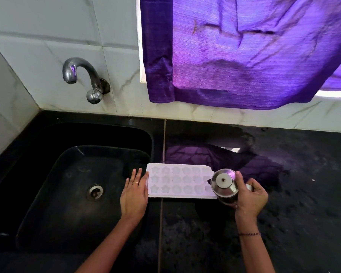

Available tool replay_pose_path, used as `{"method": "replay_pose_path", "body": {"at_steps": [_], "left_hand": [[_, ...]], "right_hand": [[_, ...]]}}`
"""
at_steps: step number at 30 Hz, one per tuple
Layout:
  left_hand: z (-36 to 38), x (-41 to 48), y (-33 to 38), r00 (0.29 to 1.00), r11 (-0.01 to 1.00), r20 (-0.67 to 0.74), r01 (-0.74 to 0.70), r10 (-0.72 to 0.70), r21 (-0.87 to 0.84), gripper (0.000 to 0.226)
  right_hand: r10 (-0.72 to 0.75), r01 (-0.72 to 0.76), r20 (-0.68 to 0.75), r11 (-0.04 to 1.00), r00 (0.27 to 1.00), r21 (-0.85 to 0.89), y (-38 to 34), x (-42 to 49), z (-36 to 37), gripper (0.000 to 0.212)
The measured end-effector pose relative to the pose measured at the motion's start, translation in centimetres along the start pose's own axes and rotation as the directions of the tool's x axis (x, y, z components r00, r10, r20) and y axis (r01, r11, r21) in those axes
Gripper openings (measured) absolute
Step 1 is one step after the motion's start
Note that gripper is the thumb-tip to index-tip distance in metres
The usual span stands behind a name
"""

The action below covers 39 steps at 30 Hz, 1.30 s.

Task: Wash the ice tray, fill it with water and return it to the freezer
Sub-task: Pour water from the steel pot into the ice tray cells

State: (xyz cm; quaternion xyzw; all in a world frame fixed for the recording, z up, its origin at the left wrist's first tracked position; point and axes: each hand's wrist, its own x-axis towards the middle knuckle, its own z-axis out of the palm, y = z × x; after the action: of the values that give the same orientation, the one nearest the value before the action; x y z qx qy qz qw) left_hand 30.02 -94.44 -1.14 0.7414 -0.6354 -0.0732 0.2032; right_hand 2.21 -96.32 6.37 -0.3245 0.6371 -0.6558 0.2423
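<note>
A white ice tray [179, 181] with star-shaped and round cells lies flat on the black counter, just right of the sink. My left hand [134, 194] rests with straight fingers against the tray's left end. My right hand [250, 196] grips a lidded steel jug [223, 184] by its handle, with the thumb on the lid. The jug hovers over the tray's right end and hides the last cells there. I cannot tell whether water is in the cells.
A black sink [47, 174] with a steel drain [95, 192] fills the left side. A steel tap [81, 77] juts from the tiled wall above it. A purple curtain [244, 52] hangs over the black counter [303, 184].
</note>
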Motion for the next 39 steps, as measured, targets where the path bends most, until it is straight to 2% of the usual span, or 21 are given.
{"method": "replay_pose_path", "body": {"at_steps": [9,22,33,39], "left_hand": [[0.0,0.1,-0.1,1.000,1.000,0.014,-0.005,0.005,-0.005,0.046],[-0.1,0.0,0.1,1.000,1.000,0.011,-0.009,0.009,-0.001,0.046],[-0.2,0.0,0.3,1.000,1.000,0.008,-0.014,0.014,0.013,0.043],[-0.2,0.1,0.2,1.000,0.999,-0.005,-0.030,0.030,0.031,0.042]], "right_hand": [[0.091,-0.083,-0.059,0.988,0.994,0.127,-0.4,0.7,-0.5,0.053],[-0.074,0.074,-0.027,0.997,0.997,-0.018,0.2,1.0,-1.5,0.055],[-0.121,0.118,-0.029,0.988,0.992,-0.102,0.1,0.8,-1.7,0.054],[-0.120,0.118,-0.027,0.990,0.992,-0.076,0.2,0.9,-1.9,0.051]]}}
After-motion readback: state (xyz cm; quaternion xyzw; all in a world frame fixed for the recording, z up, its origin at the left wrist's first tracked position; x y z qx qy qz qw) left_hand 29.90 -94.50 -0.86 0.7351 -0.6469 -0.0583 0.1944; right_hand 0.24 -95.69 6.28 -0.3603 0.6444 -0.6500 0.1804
